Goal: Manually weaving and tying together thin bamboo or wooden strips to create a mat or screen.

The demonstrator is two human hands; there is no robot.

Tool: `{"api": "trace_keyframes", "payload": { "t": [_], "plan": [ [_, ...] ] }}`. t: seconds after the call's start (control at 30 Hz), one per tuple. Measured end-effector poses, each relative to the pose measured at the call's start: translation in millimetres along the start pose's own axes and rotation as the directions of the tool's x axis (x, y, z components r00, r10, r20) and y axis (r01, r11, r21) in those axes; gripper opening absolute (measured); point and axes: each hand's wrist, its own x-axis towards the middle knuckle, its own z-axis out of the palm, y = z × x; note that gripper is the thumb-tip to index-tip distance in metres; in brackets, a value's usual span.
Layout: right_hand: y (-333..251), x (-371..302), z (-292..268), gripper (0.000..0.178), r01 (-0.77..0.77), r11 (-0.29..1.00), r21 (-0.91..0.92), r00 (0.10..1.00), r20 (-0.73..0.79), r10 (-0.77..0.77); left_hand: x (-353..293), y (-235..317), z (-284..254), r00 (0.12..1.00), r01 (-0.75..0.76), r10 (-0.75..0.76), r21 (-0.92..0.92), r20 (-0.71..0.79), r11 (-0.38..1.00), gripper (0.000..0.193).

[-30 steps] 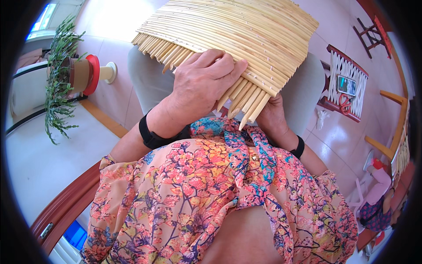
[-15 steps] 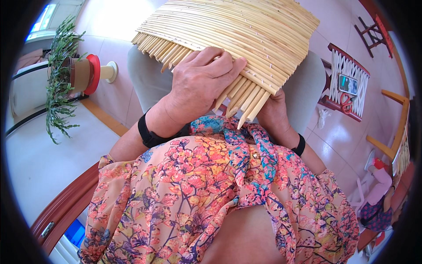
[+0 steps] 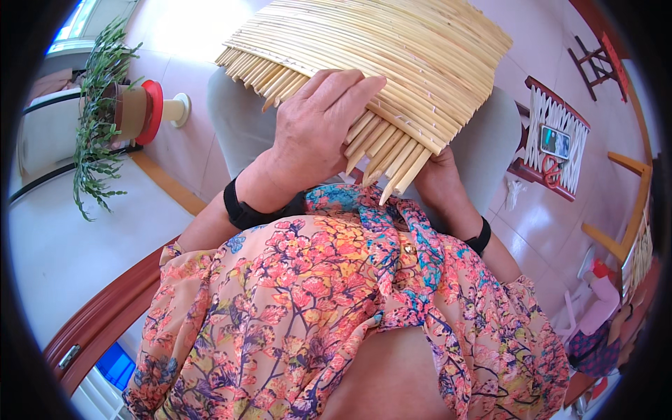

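A mat of pale yellow stalks (image 3: 371, 59), stitched together with light thread, rests on my lap. Along its near edge, stalk ends (image 3: 392, 154) with slanted cuts stick out in a crossing layer. My left hand (image 3: 318, 129) is closed over this edge, its fingers bent across the upper face and its thumb not clearly visible. At the right near corner, my right hand (image 3: 442, 176) holds the mat from below, with most of its fingers hidden underneath. Dark bands circle both wrists.
To the right, a woven-top stool (image 3: 553, 136) carries a phone (image 3: 554, 142) and red-handled scissors (image 3: 551, 170). A potted plant (image 3: 105, 119) stands at left beside a white surface (image 3: 77, 238). Another person (image 3: 595, 315) sits at the far right, near a wooden chair (image 3: 630, 210).
My left hand has shifted slightly left along the edge, and its fingers lie straighter over the mat. My right hand keeps its place at the corner. The whole view has shifted slightly.
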Motion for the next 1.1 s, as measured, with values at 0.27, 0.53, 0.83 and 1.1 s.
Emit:
{"api": "trace_keyframes", "payload": {
  "t": [0.27, 0.53, 0.83, 1.1],
  "plan": [
    [5.5, 1.2, -6.0, 0.021, 0.012, 1.0, -0.022, 1.0, -0.01, -0.013, -0.3, 2.8, -1.9, 0.991, 0.103, -0.107, -0.05, -0.082, 0.993, 0.053],
    [13.7, 1.2, -5.9, 0.02, 0.104, 0.966, -0.238, 0.993, -0.028, -0.114, -1.9, 3.2, -0.7, 0.99, 0.133, -0.136, -0.063, -0.049, 0.989, 0.052],
    [13.2, 2.4, -2.6, 0.02, 0.092, 0.979, -0.183, 0.993, -0.058, -0.105, 3.1, 0.4, -2.3, 0.996, -0.044, 0.041, 0.042, 0.074, 0.998, 0.044],
    [13.2, 2.8, 2.2, 0.018, 0.092, 0.994, 0.057, 0.996, -0.027, -0.09, 2.9, 3.5, 2.1, 0.986, -0.132, 0.116, 0.147, 0.117, 0.98, 0.041]
  ]
}}
